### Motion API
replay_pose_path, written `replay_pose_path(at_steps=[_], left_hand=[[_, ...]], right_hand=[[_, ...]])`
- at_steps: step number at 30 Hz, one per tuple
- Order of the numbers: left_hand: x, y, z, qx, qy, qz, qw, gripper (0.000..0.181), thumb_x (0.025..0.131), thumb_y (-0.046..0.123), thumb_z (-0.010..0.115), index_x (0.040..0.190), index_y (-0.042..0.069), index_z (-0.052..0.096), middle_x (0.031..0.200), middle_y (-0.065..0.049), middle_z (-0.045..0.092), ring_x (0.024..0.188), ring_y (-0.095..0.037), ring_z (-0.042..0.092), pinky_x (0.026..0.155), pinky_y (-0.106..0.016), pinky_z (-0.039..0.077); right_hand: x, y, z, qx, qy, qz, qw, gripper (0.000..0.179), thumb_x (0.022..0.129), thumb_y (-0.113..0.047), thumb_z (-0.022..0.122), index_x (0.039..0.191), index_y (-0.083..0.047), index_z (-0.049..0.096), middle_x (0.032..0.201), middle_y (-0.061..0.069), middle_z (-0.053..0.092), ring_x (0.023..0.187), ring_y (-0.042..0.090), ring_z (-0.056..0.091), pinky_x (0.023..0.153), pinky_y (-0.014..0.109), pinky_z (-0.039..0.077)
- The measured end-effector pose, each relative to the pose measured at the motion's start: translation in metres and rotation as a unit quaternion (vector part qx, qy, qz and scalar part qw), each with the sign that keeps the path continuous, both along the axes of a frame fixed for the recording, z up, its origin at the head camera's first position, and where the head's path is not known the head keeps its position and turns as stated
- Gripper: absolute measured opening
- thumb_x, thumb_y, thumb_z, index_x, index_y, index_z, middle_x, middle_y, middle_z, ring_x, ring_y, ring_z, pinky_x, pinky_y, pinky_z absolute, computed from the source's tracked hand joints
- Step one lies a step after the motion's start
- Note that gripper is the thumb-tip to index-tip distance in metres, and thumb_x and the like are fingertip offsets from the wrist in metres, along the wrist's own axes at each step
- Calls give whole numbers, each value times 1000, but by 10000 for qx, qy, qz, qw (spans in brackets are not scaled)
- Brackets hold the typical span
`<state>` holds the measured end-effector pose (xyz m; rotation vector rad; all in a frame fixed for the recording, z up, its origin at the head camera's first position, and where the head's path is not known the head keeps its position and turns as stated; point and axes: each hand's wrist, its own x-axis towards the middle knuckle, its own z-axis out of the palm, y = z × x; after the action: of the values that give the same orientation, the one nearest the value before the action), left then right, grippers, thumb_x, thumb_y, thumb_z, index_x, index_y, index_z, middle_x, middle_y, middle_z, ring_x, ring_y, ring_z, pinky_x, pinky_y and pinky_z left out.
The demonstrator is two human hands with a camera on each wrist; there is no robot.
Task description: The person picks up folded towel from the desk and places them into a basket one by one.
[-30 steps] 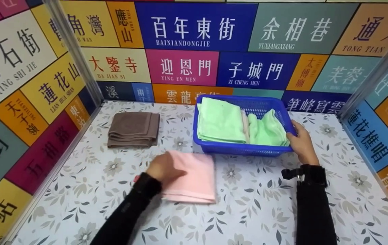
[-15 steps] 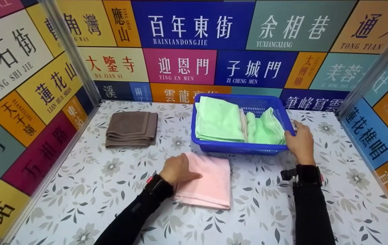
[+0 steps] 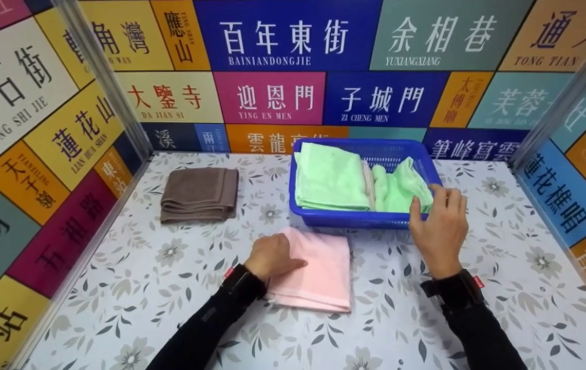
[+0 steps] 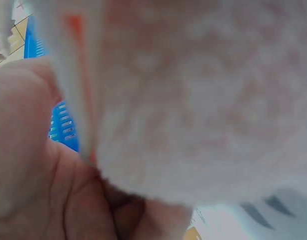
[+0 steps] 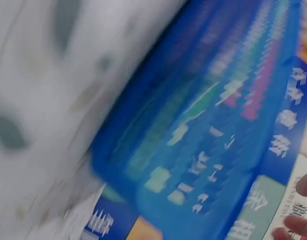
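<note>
My left hand (image 3: 272,257) holds a folded pink towel (image 3: 323,272) by its left side, thumb on top, in front of the blue basket (image 3: 349,220). In the left wrist view the towel (image 4: 203,110) fills most of the frame, and its edge sits between thumb and fingers. Over the basket's front right corner is my right hand (image 3: 441,226), its fingers loosely bent and holding nothing. Inside the basket lie a folded green towel (image 3: 331,177) on the left and a looser green towel (image 3: 403,187) on the right. A thin beige cloth edge (image 3: 369,182) shows between them.
A folded brown towel (image 3: 199,192) lies at the back left of the flower-patterned tabletop (image 3: 169,288). Panels covered with printed signs, such as the left panel (image 3: 61,154), enclose the table at the back and both sides.
The left hand and pink towel have moved right, closer to the basket's front. My right hand has let go of the basket's right rim and shifted slightly left.
</note>
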<state>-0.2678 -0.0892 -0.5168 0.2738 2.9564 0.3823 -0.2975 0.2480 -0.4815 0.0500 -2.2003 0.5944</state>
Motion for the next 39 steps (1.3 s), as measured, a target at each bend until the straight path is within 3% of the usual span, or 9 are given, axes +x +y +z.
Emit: replay_pose_path(at_steps=[4,8,10,13,17,19,25,32,39], left_hand=[[2,3,0,381,-93,-61,9992,63,87,55,77,109,-3,64,86,-11,67,77,-26,64,80,-45,58],[3,5,-1,691,-212,-93,9973,68,90,48,78,122,-9,60,99,-18,69,87,-30,67,88,-46,58],[4,8,-2,915,-248,-77,9955,70,90,44,78,127,-11,57,106,-22,69,93,-33,68,92,-47,58],[6,12,-3,1169,-277,-130,9927,71,93,40,77,134,-13,52,114,-26,68,102,-37,68,97,-48,56],[10,16,-4,1264,-155,-341,9913,70,97,35,72,139,-16,47,119,-31,67,108,-42,68,99,-49,56],[13,16,-4,1272,-7,-499,9906,67,100,33,69,139,-17,46,117,-32,67,109,-43,68,97,-49,57],[18,17,-8,1896,292,-828,9779,60,104,22,61,144,-18,41,115,-34,69,105,-42,71,90,-47,61],[18,22,-11,2053,535,-975,9724,51,105,19,59,141,-15,46,102,-29,72,92,-38,73,80,-42,62],[22,15,15,2247,567,-1178,9656,44,100,18,67,131,-10,54,96,-22,73,89,-32,73,77,-36,61]], right_hand=[[15,-16,-1,-47,-267,499,9984,27,96,-27,69,89,-1,69,75,11,65,62,30,56,53,41,40],[23,-34,-9,195,-1345,1237,9830,36,97,-34,71,71,-8,75,60,5,69,48,19,57,49,32,42],[24,-45,-14,271,-2108,1552,9648,38,98,-39,70,80,-6,78,65,6,72,51,17,60,51,32,47],[28,-62,-23,338,-3381,1842,9223,51,97,-45,69,110,4,73,86,15,75,66,23,68,59,38,57],[34,-89,-32,371,-4446,2047,8713,89,91,-47,75,151,9,40,132,32,63,112,44,67,91,57,58],[36,-102,-35,310,-4591,2203,8601,99,90,-41,78,159,8,26,147,35,51,128,49,58,103,61,52],[37,-122,-45,147,-4261,2772,8611,75,91,-15,77,153,1,38,139,29,61,119,44,64,98,54,56],[41,-120,-48,-1,-4355,2876,8530,56,95,-13,71,145,-5,48,131,22,66,111,36,66,92,50,58],[47,-116,-26,-256,-4137,3101,8556,61,96,-9,67,153,-4,44,141,25,60,120,40,64,99,52,56]])
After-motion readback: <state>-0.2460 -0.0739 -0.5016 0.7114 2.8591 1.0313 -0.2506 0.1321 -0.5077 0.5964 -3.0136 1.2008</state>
